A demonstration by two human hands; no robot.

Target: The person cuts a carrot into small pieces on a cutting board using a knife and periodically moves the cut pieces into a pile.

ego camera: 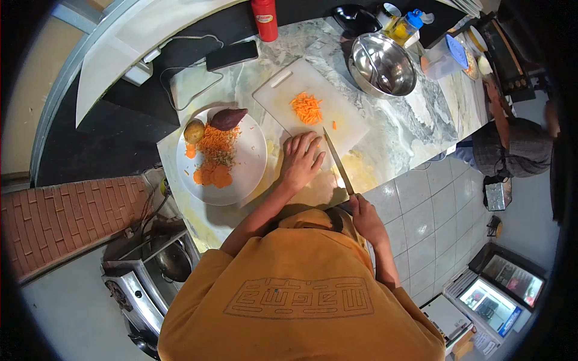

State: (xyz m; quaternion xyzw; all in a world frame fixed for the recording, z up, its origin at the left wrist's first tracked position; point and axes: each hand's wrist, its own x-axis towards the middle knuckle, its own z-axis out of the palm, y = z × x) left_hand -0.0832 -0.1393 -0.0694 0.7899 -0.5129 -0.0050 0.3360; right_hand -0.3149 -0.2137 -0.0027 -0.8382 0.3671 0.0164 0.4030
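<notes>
My right hand (368, 217) grips the handle of a kitchen knife (336, 158), its blade angled across the near part of a white plastic cutting board (275, 97). My left hand (300, 162) rests on the board's near corner, fingers bent and thumb apart, just left of the blade. A bit of orange shows by its fingertips; whatever lies under the fingers is hidden. Beyond the hands sits a pile of orange carrot strips (307, 108), with a stray piece (334, 125) beside it.
At left, a white plate (253, 173) carries a purple sweet potato (229, 119), a potato (194, 131), orange shreds and round slices (214, 176). A steel bowl (404, 83) with a spoon stands back right. A phone (231, 56) and red bottle (264, 20) are behind. Another person (512, 146) stands far right.
</notes>
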